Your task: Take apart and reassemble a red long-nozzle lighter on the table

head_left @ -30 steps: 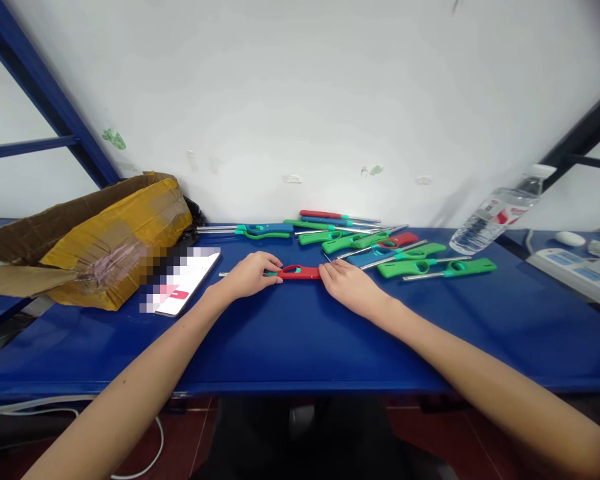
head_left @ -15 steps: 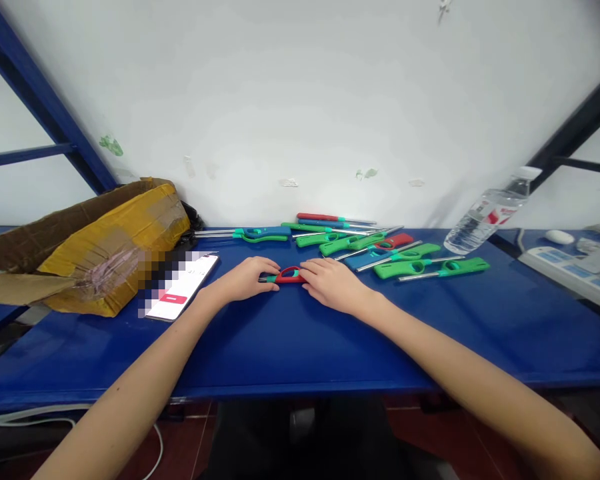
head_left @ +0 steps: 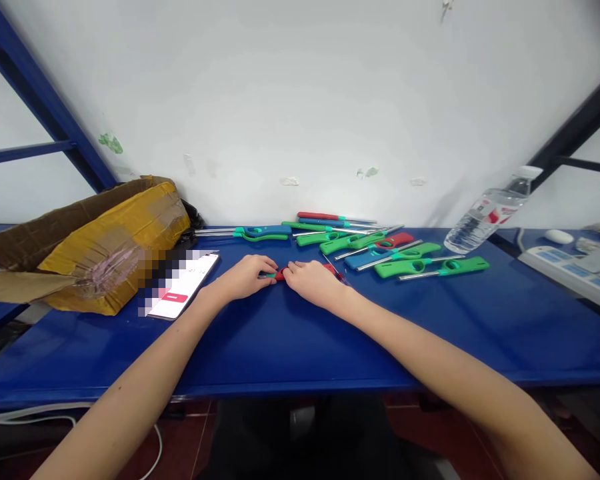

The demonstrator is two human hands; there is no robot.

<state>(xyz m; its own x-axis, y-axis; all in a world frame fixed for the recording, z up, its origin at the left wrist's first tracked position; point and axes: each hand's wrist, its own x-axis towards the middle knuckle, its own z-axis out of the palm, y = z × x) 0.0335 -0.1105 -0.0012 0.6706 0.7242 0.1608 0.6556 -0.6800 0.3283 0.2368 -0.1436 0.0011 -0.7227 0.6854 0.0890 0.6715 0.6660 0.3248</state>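
A red stick lighter (head_left: 331, 269) lies crosswise on the blue table in front of me, its metal tube pointing left. My left hand (head_left: 247, 277) has its fingers closed around the tube end, near the teal collar. My right hand (head_left: 310, 281) rests over the handle with fingertips by the trigger opening, hiding most of it. At the handle's right end, beside my right wrist, shows a thin dark line that I cannot make out. Behind the hands lie several green lighters (head_left: 397, 268), along with blue and red ones, in a loose spread; a blue lighter (head_left: 267, 230) lies at the back left.
An open cardboard box (head_left: 117, 247) with yellow tape stands at the left, a phone (head_left: 183, 293) with a lit screen beside it. To the right are a tilted water bottle (head_left: 490, 217) and a white power strip (head_left: 570, 270). A wall (head_left: 300, 100) rises behind the table.
My right hand has slid left along the red lighter, from the handle's end to the trigger opening, and the handle's end now shows beyond it. My left hand has barely moved.
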